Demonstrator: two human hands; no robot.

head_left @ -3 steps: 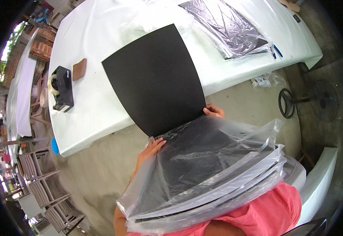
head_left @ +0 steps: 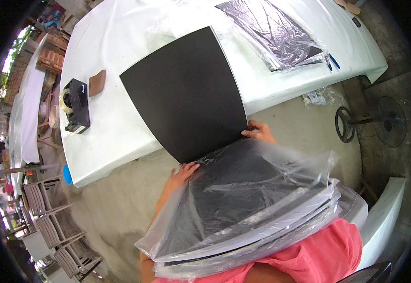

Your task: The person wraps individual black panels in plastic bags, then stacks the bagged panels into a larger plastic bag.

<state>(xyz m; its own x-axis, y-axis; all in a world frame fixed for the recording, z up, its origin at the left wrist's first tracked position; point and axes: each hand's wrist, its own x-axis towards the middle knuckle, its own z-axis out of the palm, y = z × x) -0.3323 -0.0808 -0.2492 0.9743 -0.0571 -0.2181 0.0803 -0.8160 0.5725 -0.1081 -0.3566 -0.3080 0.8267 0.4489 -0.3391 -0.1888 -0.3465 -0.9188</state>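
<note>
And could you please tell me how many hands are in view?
2: the left hand at the upper left of the plastic, the right hand at the right edge of the black sheet. Others may be hidden.

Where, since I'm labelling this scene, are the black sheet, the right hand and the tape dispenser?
Black sheet (head_left: 190, 96): head view, middle of its uncovered face.
Right hand (head_left: 260, 132): head view, middle of the hand.
Tape dispenser (head_left: 78, 104): head view, its dark body.
</note>
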